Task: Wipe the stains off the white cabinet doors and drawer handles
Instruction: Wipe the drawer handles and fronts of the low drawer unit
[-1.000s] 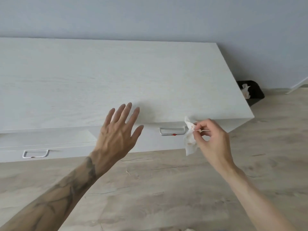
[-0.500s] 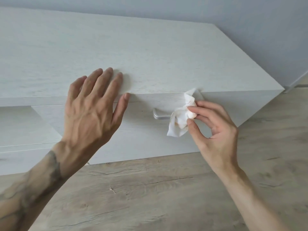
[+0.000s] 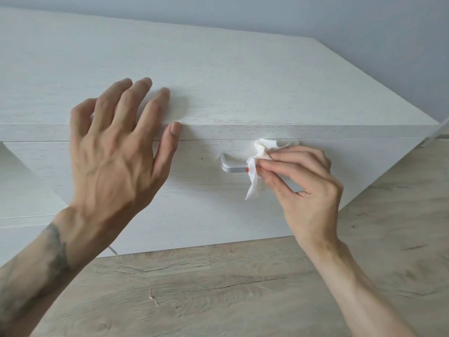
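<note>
From the head camera, a white cabinet with a faint wood grain fills the upper half of the view. Its flat top runs back to a plain pale grey-blue wall. Below the top edge sits a white drawer front, and another white cabinet section lies further back at the far left. The floor is light wood-look planking with dark knots and cracks.

The left hand rests on the front of the cabinet top. Its fingers are spread apart and nearly straight, holding nothing, and the thumb lies against the front edge. A dark tattoo shows on the left forearm.

The right hand is in front of the drawer, its fingers pinched together on a crumpled white tissue. The tissue is pressed against the right part of the silver drawer handle, and its loose end hangs below the bar. A small red stain shows on the handle right at the tissue's edge. It may partly sit on the tissue itself, but the view is too small to tell. A tiny brown speck marks the drawer front left of the handle.
</note>
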`<state>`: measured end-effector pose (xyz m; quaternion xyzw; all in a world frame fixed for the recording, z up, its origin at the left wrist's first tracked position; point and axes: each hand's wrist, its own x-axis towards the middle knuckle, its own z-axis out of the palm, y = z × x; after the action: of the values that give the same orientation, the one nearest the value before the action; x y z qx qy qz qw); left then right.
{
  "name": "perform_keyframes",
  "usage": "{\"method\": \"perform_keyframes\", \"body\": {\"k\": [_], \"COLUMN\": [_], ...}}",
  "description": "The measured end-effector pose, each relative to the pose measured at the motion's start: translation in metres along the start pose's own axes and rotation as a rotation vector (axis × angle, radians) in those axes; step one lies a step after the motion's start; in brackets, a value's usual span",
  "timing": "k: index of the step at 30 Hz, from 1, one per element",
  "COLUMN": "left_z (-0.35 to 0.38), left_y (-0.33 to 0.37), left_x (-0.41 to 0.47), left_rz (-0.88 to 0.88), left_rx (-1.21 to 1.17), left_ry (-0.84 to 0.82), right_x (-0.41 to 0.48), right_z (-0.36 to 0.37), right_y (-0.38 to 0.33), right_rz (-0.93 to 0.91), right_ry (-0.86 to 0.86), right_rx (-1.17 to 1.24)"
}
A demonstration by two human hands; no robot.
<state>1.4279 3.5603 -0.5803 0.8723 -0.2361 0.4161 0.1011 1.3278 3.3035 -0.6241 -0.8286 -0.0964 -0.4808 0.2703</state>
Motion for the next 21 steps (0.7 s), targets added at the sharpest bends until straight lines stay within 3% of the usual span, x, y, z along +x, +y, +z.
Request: {"method": "perform_keyframes", "body": {"k": [3, 8, 13, 17, 21], "left_z": [0.004, 0.004, 0.004, 0.004, 0.004], "left_y": [0.001, 0.002, 0.003, 0.002, 0.003], "left_x": [-0.001, -0.003, -0.002, -0.003, -0.004], "left_rz": [-0.010, -0.023, -0.025, -0.035, -0.033], "left_rx": [-0.006, -0.019, -0.033, -0.082, -0.067], "left_ry": [0.023, 0.041, 0.037, 0.041, 0.042], "right_x": [0.004, -0.003, 0.003, -0.006, -0.002], "right_z": [-0.006, -0.002, 0.000, -0.015, -0.016], "right_y": [0.008, 0.008, 0.009, 0.007, -0.008], "right_rz": [-0.078, -0.006, -0.053, 0.071, 0.242], "right_ry": [-0.027, 0.028, -0.028, 0.032, 0.195], "right_rx": [-0.027, -0.021, -0.022, 0.008, 0.266]}}
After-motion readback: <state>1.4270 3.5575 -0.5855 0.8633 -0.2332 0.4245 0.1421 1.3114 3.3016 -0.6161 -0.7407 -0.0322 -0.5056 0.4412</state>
